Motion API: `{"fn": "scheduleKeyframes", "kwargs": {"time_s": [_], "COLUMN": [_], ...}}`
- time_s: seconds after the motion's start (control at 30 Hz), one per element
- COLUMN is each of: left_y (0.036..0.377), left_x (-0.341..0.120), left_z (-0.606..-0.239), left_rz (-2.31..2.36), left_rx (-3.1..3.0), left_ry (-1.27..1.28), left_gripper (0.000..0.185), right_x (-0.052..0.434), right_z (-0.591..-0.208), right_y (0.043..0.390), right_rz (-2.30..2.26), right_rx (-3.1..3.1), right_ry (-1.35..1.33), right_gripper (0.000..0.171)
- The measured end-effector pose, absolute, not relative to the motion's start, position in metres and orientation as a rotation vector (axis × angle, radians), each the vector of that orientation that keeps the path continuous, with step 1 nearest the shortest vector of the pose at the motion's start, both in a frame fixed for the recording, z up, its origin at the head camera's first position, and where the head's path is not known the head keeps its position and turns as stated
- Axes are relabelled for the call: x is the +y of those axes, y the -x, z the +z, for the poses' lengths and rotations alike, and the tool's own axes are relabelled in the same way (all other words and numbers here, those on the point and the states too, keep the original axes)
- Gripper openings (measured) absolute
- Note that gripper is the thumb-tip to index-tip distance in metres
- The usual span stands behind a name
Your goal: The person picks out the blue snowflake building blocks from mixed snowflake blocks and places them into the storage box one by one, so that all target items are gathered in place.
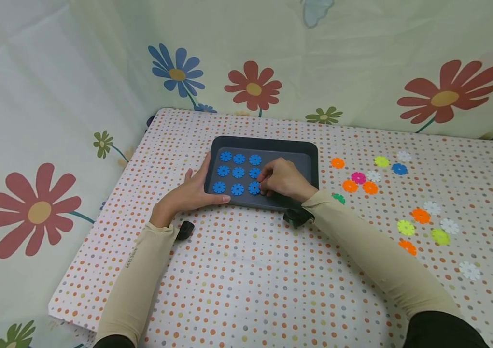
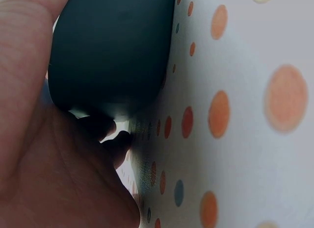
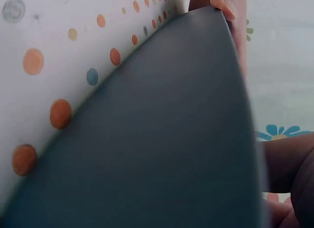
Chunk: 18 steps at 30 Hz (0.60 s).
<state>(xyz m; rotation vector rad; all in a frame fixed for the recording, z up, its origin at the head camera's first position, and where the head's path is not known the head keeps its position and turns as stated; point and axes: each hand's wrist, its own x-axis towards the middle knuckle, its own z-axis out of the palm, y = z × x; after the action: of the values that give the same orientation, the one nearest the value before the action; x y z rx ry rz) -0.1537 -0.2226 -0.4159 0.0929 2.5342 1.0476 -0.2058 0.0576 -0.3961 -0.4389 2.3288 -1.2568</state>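
A dark grey baking tray (image 1: 265,142) lies on the table, with blue notched discs (image 1: 238,172) in three rows of three on its left part. My left hand (image 1: 187,193) holds the tray's front left corner, thumb along the front rim and fingers by the left side. In the left wrist view, the tray's outer wall (image 2: 113,51) sits within the curve of the hand (image 2: 64,164). Over the tray, my right hand (image 1: 284,179) has bent fingers and pinches the front right blue disc (image 1: 253,188) at its right edge. The tray's wall (image 3: 162,115) hides that disc in the right wrist view.
Loose notched discs in orange (image 1: 421,216), white (image 1: 449,225), yellow (image 1: 405,227), pink (image 1: 358,178), green (image 1: 339,198) and blue (image 1: 400,168) are scattered right of the tray. The dotted tablecloth (image 1: 237,270) covers the table. A flowered curtain (image 1: 359,58) hangs behind.
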Motion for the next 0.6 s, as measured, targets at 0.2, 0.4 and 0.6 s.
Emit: {"fn": "scheduleKeyframes", "kwargs": {"time_s": [0.2,0.4,0.6], "left_y": [0.155,0.154,0.154], "left_x": [-0.222,-0.223,-0.223], "left_z": [-0.417,-0.418,-0.417], "left_rz": [1.041,1.033,1.037], "left_rx": [2.536,2.549,2.546], "left_ry": [-0.104,-0.111,-0.116], "left_gripper": [0.137,0.138,0.138], "right_x": [0.059,0.066,0.075], "right_z": [-0.396,-0.394,-0.394], "right_y": [0.204,0.202,0.198], "right_rz": [-1.239,-1.246,-1.225], "right_rx": [2.350,2.348,2.316], "right_ry": [0.436,0.485,0.591], "right_gripper": [0.005,0.008,0.018]}}
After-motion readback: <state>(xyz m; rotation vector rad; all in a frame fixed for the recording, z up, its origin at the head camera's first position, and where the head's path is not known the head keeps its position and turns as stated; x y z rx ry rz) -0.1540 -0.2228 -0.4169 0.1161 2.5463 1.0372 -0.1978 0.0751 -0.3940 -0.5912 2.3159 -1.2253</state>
